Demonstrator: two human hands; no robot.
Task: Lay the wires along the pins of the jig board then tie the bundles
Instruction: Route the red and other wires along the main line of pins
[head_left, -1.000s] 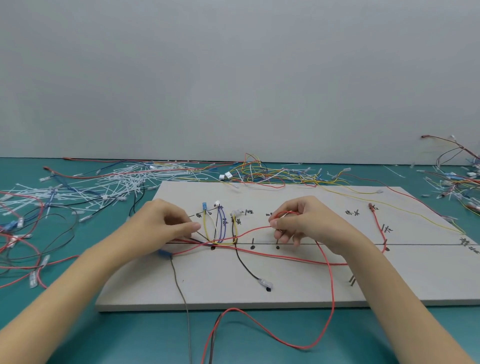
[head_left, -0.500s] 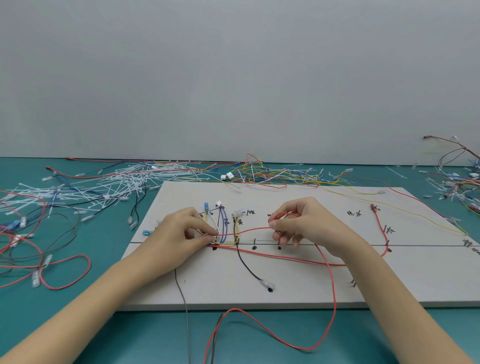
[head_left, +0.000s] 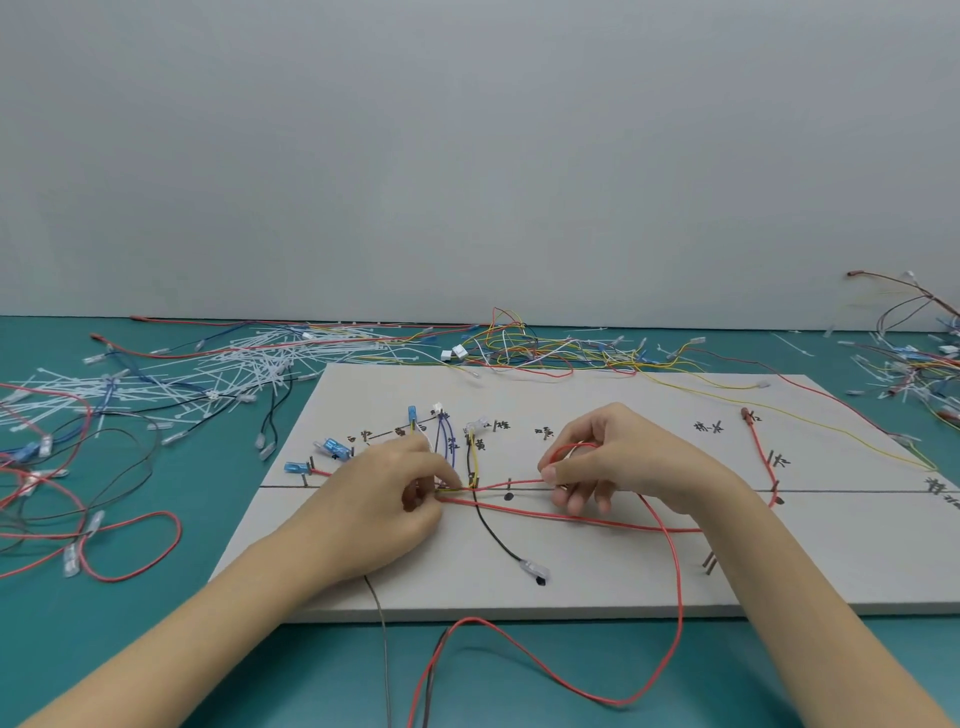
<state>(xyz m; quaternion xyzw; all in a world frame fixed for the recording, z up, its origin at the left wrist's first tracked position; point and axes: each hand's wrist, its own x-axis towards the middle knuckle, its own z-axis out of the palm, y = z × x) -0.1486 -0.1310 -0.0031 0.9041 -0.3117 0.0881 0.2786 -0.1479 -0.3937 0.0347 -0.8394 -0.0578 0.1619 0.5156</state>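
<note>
Centrally, on the jig board (head_left: 597, 582), a wire bundle (head_left: 452, 488) is pinched by the left hand (head_left: 387, 499); a red wire (head_left: 571, 517) is gripped by the right hand (head_left: 613, 457).

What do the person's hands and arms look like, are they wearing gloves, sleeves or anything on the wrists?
Both are bare. The left hand and right hand have no gloves, and no rings show on the fingers. Neither wrist carries a watch, band or strap. Both forearms are uncovered down to the bottom edge of the picture, with no sleeve in view.
</note>
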